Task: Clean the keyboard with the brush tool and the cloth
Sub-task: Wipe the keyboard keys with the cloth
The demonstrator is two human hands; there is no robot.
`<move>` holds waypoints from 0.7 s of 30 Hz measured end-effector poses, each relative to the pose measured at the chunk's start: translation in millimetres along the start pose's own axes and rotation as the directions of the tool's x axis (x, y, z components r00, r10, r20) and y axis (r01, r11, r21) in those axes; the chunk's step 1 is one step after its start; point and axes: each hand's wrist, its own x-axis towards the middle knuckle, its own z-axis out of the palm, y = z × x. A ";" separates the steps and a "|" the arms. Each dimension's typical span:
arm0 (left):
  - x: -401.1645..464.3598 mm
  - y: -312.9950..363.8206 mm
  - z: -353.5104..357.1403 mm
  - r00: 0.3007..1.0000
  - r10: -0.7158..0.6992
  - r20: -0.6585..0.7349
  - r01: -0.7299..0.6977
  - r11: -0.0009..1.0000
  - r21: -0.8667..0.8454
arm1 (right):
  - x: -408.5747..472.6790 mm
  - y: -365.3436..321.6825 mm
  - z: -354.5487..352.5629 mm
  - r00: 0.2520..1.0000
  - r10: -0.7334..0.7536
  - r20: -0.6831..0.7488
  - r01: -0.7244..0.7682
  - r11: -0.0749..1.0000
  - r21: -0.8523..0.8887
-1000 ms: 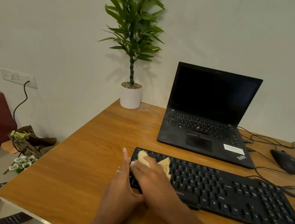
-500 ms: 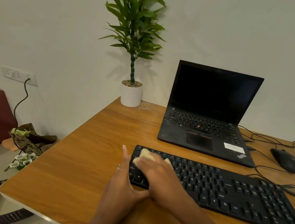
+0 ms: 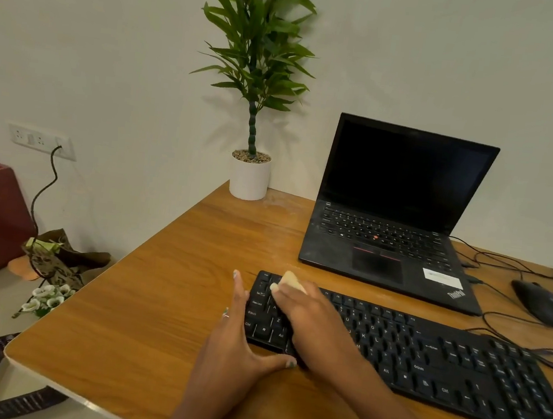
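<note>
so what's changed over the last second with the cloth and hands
The right hand has slid the cloth up the keyboard's left end toward its far corner, and less cloth now shows past the fingers. It keeps pressing the cloth on the keys. The left hand stays braced against the keyboard's left edge, fingers straight. Laptop, mouse and plant are as before.

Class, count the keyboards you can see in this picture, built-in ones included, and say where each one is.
2. The black keyboard lies at the desk's near edge under both hands; the laptop keyboard is built into the open laptop behind it. None seems hidden.
</note>
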 end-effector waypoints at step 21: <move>-1.2 1.0 1.4 1.000 -0.008 -0.011 0.008 1.000 -0.007 | -4.1 3.3 -1.1 0.997 0.078 0.006 -0.078 0.997 -0.010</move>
